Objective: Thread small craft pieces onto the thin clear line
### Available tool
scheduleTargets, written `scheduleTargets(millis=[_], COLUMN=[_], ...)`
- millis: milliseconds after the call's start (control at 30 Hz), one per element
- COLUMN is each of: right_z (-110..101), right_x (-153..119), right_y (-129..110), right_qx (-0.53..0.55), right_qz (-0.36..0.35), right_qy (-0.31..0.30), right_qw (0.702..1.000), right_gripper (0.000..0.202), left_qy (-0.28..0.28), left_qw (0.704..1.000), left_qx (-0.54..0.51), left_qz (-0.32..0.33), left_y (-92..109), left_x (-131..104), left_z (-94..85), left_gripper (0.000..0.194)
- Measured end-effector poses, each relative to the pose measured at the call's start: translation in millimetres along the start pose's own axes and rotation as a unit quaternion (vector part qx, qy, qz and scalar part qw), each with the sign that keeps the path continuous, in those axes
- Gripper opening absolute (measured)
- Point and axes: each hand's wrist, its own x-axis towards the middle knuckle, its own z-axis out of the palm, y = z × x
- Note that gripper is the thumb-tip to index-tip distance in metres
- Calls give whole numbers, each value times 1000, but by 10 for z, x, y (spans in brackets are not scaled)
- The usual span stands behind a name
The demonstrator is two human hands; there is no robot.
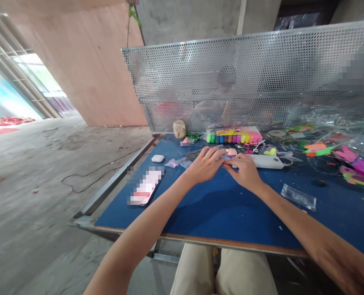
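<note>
Blue-topped table (206, 213), backed by a perforated metal panel (182, 78). Long tray of coloured modelling clay (234, 137) set near the panel, long axis roughly parallel to it. Phone (146, 187) well apart, on the person's left. Both hands meet mid-table, short of the clay: left hand (208, 164) with fingers curved and bunched downward, right hand (243, 169) with thumb and forefinger drawn together at the tips; what sits between them, if anything, cannot be told. Clear plastic wrapping (194, 155) lies just beyond and left of the left hand, the nearer one; its long axis runs roughly left to right. Small peach piece (231, 151) just past where the fingertips meet. Writing: the tray's yellow label carries print, too small to read; the phone's display is masked by pixel blocks; no brand readable.
</note>
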Motion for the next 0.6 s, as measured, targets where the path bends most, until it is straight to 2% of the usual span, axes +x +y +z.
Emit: scheduleTargets(millis=[167,400,500,600], right_z=[6,-50,-76,-88], right_x=[10,21,31,45], right_y=[-26,1,23,21], right_qx=[36,155,180,177], right_qz=[34,90,97,72], right_qy=[4,-40,-54,-60], right_qw=[999,983,977,980], right_gripper=[21,23,26,26], left_qy=[-13,22,49,82], left_qw=[1000,999,998,994], left_qx=[-15,-16,-32,-69], left_qz=[16,26,20,-13], left_y=[-32,-73,-78,-59], left_x=[15,-10,-36,-47], left_z=[67,128,105,104], left_gripper=[23,27,35,55])
